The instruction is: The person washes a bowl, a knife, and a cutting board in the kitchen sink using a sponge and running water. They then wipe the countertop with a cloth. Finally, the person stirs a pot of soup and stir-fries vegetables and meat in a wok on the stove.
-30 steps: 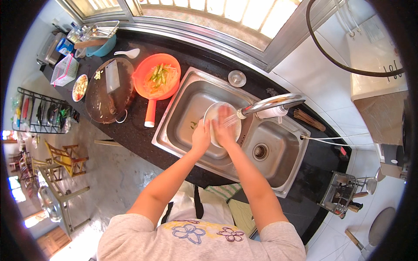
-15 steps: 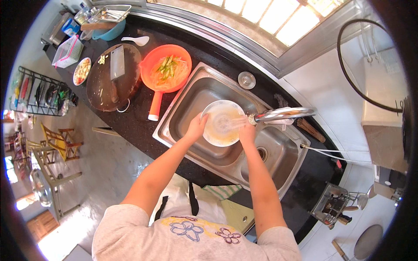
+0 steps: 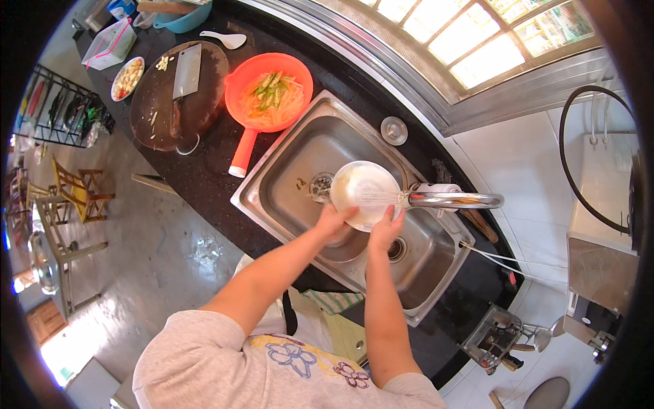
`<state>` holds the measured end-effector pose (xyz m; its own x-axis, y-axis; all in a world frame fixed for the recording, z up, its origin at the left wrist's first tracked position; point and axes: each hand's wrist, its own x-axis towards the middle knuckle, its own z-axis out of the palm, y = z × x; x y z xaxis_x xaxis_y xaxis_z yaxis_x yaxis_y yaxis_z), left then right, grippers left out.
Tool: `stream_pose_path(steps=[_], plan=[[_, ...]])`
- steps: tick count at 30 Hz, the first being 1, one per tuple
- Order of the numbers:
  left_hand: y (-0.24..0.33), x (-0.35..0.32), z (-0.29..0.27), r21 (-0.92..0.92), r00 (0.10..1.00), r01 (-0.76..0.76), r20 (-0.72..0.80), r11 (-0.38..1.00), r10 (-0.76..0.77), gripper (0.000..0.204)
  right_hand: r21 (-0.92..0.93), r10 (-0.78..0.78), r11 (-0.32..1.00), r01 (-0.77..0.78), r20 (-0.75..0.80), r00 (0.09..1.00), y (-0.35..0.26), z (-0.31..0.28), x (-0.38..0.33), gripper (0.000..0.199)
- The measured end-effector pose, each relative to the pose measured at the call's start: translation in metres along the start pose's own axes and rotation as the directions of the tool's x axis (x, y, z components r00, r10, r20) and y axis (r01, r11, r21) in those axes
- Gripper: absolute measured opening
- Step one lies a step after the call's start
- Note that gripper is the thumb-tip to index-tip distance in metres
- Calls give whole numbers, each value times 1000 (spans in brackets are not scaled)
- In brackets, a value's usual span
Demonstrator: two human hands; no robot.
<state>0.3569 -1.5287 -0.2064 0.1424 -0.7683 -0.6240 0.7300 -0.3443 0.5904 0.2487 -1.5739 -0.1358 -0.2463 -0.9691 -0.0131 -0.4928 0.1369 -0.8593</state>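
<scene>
White round bowl (image 3: 362,185) is held under curved chrome tap (image 3: 463,200), near rim gripped by left hand (image 3: 335,221) and right hand (image 3: 385,232); kept over two-basin steel sink (image 3: 293,153), between black counter's (image 3: 214,160) front and window-side edges, presumably so runoff is caught.

Arms (image 3: 274,274) reach forward, left grip (image 3: 336,222) near right grip (image 3: 385,229).

Faucet (image 3: 456,200) blocking bowl (image 3: 364,184) on right, free room over left sink basin (image 3: 300,160)
</scene>
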Motion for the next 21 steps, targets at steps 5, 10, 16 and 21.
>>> stream_pose_path(steps=[5, 10, 16, 21], plan=[[67, 40, -25, 680, 860, -489, 271, 547, 431, 23, -221, -330, 890, 399, 291, 898, 5, -19, 16, 24], [121, 20, 12, 696, 678, -712, 647, 93, 347, 24, -43, -454, 844, 535, 474, 755, -5, -6, 47, 27], [131, 3, 17, 814, 753, -571, 470, 103, 461, 21, -364, -602, 664, 653, 258, 756, -22, 25, 48, 55], [95, -8, 20, 826, 819, -351, 43, 440, 572, 30, -360, -513, 745, 563, 230, 827, -6, 75, 0, 70]])
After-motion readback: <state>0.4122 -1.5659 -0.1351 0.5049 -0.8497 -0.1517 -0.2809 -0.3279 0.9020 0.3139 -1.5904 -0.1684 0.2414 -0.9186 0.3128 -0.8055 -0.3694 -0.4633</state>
